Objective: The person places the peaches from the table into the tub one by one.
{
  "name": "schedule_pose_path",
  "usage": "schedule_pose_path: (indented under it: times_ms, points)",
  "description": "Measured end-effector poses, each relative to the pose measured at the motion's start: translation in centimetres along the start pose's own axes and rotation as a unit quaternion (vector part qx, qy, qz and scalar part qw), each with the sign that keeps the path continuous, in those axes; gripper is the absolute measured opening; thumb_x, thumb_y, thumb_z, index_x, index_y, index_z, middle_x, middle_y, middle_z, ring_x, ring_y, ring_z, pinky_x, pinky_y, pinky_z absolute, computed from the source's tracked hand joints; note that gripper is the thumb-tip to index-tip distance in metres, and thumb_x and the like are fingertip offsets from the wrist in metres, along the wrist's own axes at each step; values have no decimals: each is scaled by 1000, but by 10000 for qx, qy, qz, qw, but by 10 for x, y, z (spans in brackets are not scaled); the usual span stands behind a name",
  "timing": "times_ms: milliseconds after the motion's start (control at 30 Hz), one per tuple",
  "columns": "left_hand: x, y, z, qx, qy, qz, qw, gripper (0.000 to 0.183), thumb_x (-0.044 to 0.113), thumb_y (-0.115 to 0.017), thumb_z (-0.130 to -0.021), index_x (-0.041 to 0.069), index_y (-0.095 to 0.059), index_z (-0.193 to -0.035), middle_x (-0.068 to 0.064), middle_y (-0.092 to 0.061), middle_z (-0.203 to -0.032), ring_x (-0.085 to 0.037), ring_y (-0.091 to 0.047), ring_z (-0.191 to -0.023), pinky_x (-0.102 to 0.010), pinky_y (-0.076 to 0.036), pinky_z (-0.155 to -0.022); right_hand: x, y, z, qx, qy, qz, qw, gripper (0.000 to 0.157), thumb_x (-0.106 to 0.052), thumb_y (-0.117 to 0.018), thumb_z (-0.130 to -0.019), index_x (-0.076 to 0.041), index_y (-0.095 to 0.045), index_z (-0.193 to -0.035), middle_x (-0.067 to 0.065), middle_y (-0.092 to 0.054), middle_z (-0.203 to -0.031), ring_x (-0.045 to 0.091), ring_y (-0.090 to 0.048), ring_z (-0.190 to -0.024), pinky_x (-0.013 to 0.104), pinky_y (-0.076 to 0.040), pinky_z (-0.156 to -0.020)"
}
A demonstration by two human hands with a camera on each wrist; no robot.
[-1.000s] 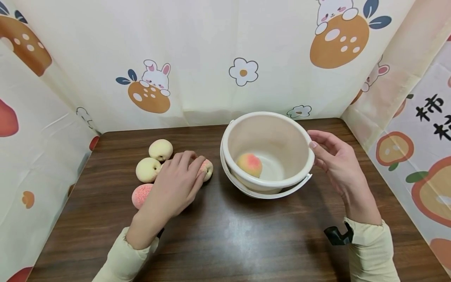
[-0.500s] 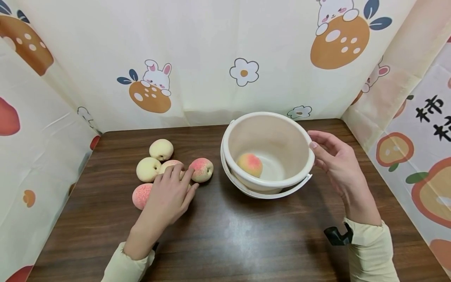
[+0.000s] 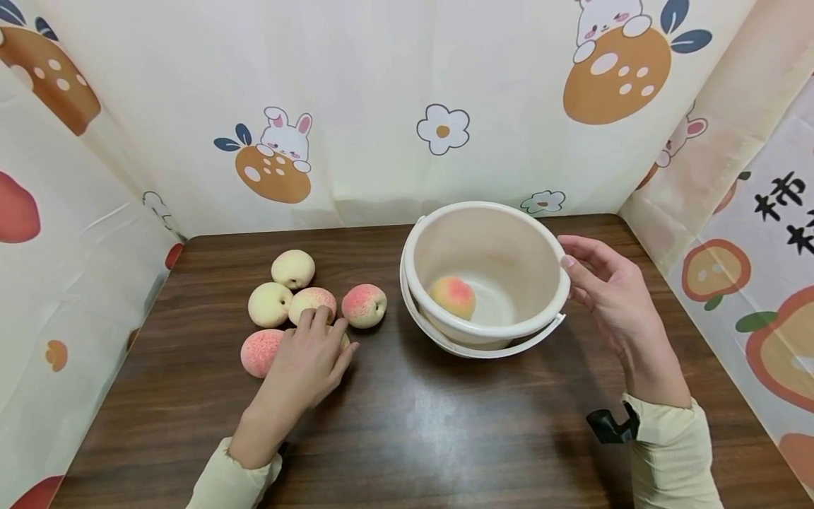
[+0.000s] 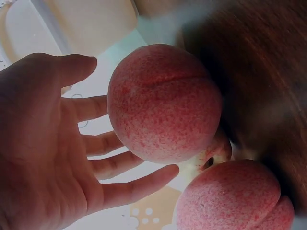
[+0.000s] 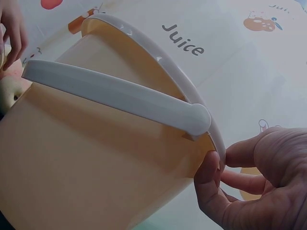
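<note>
On the cloth at the right side of the scene, a large black Chinese character stands in brush-like strokes, above printed orange fruit; it reads 柿. Just below it and a little farther right, a second black character is cut off by the edge of the head view; a 木-like left part shows, and the whole cannot be read.

In the right wrist view, the word "Juice" runs in dark grey letters on the pale cloth beyond the rim of the bucket. Near that view's upper right corner, smaller lettering above a printed fruit begins "Jui"; its end is too faint to read.
</note>
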State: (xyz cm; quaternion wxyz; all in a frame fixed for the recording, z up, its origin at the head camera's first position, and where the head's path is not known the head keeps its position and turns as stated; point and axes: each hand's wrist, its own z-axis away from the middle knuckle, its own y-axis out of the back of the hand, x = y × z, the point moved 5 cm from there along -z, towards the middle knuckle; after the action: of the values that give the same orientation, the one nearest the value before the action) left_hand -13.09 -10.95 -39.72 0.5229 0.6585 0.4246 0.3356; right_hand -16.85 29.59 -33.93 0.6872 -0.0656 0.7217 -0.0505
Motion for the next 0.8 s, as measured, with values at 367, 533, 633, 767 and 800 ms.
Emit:
schedule_pose_path:
  times_ms: [367,533,633,767,800]
  points:
    - [1,-2,3,35,-35,-21,10000,36,33,-77,-91,6,-65,-111,-19,-60,-107,-41,-59,-97,-46,-53,-54,-1,0,-1,-27,-2,60,10000,34,-5,-66,-100,-3,-61,-134,4,-65,-117,9,-71,-93,21,-62,-72]
    - [3,-5,3,-303,12,229,9993,32,34,-76,-92,7,-65,-107,-19,-60,-110,-39,-60,-95,-45,-52,-56,-1,1,-1,-30,-1,79,10000,34,-5,-65,-101,-3,-61,-135,4,-65,-117,9,-71,-93,21,-62,-72]
    - [5,-8,5,-618,26,557,9965,28,34,-73,-94,10,-64,-104,-17,-60,-108,-37,-60,-97,-46,-53,-60,-1,1,0,-51,-17,58,10000,34,-5,-65,-101,-4,-61,-135,4,-65,-118,9,-71,-94,22,-62,-73]
    - [8,-12,6,-763,-6,761,9942,26,35,-73,-95,11,-64,-100,-15,-59,-104,-35,-60,-101,-45,-55,-64,0,1,0,-56,-30,59,10000,34,-5,-65,-101,-4,-61,-135,3,-66,-120,8,-71,-95,22,-62,-74]
    - [8,-13,6,-756,-5,759,9942,25,35,-73,-95,12,-64,-99,-14,-59,-104,-35,-60,-100,-44,-55,-64,0,1,-1,-58,-33,47,10000,34,-5,-65,-101,-4,-61,-135,3,-66,-121,9,-71,-96,22,-62,-74]
